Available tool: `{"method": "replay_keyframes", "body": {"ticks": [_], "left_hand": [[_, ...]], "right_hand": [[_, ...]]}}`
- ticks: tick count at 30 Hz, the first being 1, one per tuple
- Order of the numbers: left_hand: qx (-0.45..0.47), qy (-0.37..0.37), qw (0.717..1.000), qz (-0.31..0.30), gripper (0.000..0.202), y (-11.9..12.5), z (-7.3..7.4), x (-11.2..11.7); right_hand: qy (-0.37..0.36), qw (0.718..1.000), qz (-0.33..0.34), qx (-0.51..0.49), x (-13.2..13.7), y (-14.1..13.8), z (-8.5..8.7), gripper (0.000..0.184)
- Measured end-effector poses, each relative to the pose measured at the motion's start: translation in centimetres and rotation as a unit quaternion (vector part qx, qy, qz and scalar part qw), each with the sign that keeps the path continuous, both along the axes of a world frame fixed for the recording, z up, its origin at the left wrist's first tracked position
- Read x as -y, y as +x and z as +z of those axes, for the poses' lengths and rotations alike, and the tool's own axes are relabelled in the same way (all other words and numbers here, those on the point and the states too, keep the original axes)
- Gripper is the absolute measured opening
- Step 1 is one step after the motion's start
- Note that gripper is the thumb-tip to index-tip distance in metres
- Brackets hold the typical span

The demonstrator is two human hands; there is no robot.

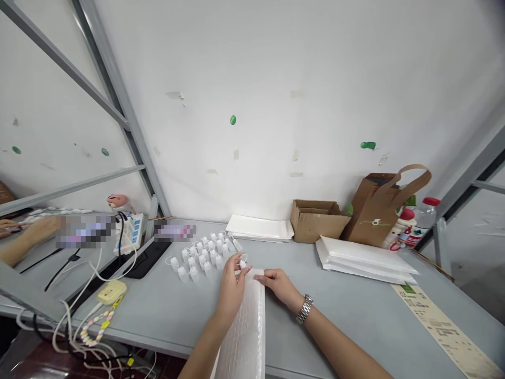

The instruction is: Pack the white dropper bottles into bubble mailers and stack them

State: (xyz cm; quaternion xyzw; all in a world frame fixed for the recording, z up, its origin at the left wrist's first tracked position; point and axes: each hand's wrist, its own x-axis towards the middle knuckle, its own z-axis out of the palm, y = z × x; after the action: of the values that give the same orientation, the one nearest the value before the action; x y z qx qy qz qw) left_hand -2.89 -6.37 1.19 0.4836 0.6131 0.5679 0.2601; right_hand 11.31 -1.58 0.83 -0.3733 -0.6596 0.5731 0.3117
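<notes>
A white bubble mailer (244,326) lies lengthwise on the grey table (355,310), its open end pointing away from me. My left hand (232,284) pinches a small white bottle (242,262) at the mailer's mouth. My right hand (278,284), with a metal watch on the wrist, holds the mailer's far edge with its fingers closed on it. Just beyond, a cluster of several small white capped bottles (203,255) stands on the table.
Stacks of white mailers lie at the back (258,228) and to the right (363,258). A small cardboard box (315,220), a brown paper bag (379,210) and a water bottle (420,221) stand by the wall. A power strip (130,231), cables and another person's hand (27,234) are on the left.
</notes>
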Motion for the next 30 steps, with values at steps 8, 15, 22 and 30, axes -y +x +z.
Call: {"method": "replay_keyframes", "body": {"ticks": [8,15,22,30], "left_hand": [[0.003,-0.051,0.998,-0.027,0.038,0.1,-0.9,0.2],[0.008,-0.025,0.998,-0.052,0.035,1.1,-1.3,0.6],[-0.087,0.009,0.993,-0.080,0.028,0.9,-2.1,1.6],[-0.300,-0.040,0.952,0.047,0.036,-0.1,-1.0,4.0]], "right_hand": [[0.090,0.991,-0.092,0.047,0.1,-0.4,-1.0,0.029],[0.181,0.975,-0.125,0.030,1.3,-0.7,-0.5,0.023],[0.116,0.987,-0.107,0.015,1.5,-1.2,-1.4,0.017],[0.065,0.995,-0.068,-0.019,1.8,-1.4,-1.5,0.023]]}}
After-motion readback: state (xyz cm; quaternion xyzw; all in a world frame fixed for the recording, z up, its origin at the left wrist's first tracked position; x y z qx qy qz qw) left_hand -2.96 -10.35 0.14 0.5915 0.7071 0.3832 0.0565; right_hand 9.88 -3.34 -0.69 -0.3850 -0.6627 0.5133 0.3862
